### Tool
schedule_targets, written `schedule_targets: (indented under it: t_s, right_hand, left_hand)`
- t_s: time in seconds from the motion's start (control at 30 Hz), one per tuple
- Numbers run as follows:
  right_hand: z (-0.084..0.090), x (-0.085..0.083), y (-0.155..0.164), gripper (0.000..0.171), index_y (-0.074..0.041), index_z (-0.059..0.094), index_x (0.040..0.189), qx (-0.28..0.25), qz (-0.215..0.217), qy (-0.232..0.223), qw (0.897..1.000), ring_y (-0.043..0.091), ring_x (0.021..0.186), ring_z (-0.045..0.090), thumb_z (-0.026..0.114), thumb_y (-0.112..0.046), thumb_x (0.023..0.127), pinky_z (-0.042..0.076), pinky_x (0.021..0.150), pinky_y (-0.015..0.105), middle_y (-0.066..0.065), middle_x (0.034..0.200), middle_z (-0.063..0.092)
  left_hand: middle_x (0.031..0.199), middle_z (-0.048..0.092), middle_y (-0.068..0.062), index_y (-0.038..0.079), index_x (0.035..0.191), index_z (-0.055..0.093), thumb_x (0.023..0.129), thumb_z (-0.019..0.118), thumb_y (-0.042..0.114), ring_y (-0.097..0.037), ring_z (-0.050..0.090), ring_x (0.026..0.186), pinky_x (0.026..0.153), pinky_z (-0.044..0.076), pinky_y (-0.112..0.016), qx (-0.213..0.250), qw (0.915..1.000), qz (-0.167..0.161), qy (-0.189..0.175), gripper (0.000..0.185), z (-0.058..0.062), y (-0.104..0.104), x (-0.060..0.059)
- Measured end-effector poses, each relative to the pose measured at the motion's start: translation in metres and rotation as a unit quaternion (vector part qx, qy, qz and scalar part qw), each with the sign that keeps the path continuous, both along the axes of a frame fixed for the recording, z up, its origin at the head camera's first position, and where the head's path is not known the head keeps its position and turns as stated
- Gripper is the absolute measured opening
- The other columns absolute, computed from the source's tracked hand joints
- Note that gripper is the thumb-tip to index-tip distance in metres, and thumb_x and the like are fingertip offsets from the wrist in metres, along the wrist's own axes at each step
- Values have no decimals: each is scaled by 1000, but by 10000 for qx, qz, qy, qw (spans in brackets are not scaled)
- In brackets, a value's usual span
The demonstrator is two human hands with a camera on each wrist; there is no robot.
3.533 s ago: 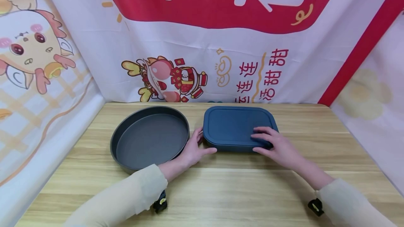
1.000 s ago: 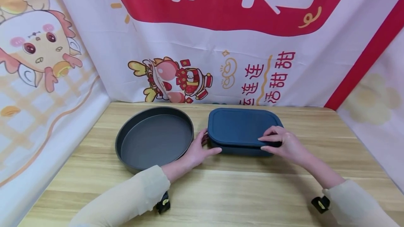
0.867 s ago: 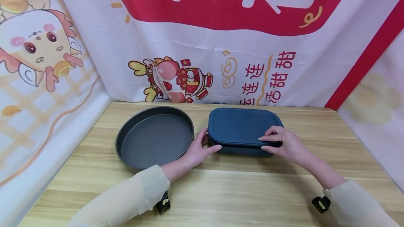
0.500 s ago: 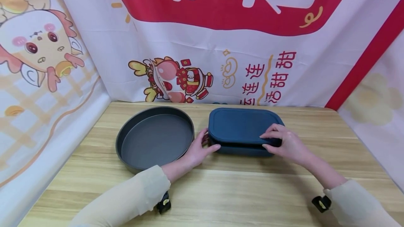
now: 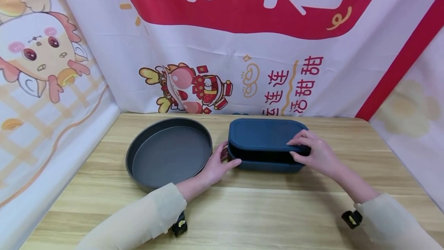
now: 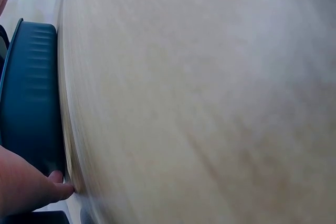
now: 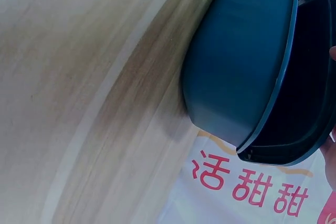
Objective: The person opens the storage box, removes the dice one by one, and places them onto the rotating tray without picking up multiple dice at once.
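Hands reach in from both lower corners, each forearm in a pale cream sleeve. The left hand (image 5: 217, 164) lies low on the light wooden tabletop (image 5: 263, 211), its fingers spread and fairly straight, pressing against the left end of the dark blue rounded-rectangular plastic box (image 5: 266, 163); in the left wrist view a fingertip touches the base of that box (image 6: 31, 98) where it meets the wood. The right hand (image 5: 317, 154) comes in from the right with the wrist slightly raised, and its grip is closed on the near right edge of the matching dark blue lid (image 5: 265, 134), fingers on top and thumb beneath. The lid is tilted, its near edge lifted off the box so a dark gap shows between them, while its far edge sits low at the box's back; the right wrist view shows the same gap between lid (image 7: 310, 103) and box (image 7: 236, 56). The box stands right of centre, just beside a round dark grey metal baking pan (image 5: 169, 151). Behind hangs a white and red banner (image 5: 222, 41) with cartoon dragons and red characters reading "连连" and "活甜甜".
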State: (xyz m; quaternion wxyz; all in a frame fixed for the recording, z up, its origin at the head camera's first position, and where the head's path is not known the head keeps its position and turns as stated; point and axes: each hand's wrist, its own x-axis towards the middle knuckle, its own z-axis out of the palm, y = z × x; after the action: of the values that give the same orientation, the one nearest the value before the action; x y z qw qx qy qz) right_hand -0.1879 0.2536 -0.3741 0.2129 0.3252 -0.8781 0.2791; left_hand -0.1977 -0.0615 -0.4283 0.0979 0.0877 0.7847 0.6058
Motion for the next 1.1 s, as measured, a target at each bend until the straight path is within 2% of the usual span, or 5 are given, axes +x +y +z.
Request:
schedule_targets:
  t_s: [0.47,0.67,0.77,0.9,1.1]
  right_hand:
    - [9,-10,2,28,-5,74,95,-87,-21,351,9993,14,84,55,82,6,70,42,66,17,0,93,62]
    - [12,-14,5,35,0,75,95,-393,14,825,9958,23,85,58,83,13,64,41,81,7,10,92,63]
    - [13,-19,9,23,2,75,95,-638,-50,1114,9917,26,86,58,82,1,73,39,86,6,13,91,65]
    - [17,-26,14,19,3,75,93,-905,-302,1359,9861,26,84,57,80,2,75,39,83,8,15,90,65]
    - [27,-37,18,29,7,73,92,-1092,-972,1600,9762,28,82,57,79,18,66,37,80,9,18,89,64]
  left_hand:
    - [146,41,-23,7,151,29,90,72,27,-36,41,133,108,34,-48,60,10000,-23,-33,77,-1,-1,0]
    - [147,40,-23,15,155,22,90,72,26,-36,41,133,110,30,-50,194,9998,-106,-19,83,0,-1,-1]
    - [148,41,-21,19,155,21,89,72,26,-34,42,133,110,30,-49,197,9997,-108,-30,84,0,-1,-1]
    - [148,41,-19,21,155,22,89,73,27,-33,42,133,110,30,-49,203,9997,-91,-69,84,1,-1,0]
    - [149,40,-20,21,156,21,91,71,25,-34,41,134,110,31,-50,186,9997,-90,-103,82,2,-2,0]
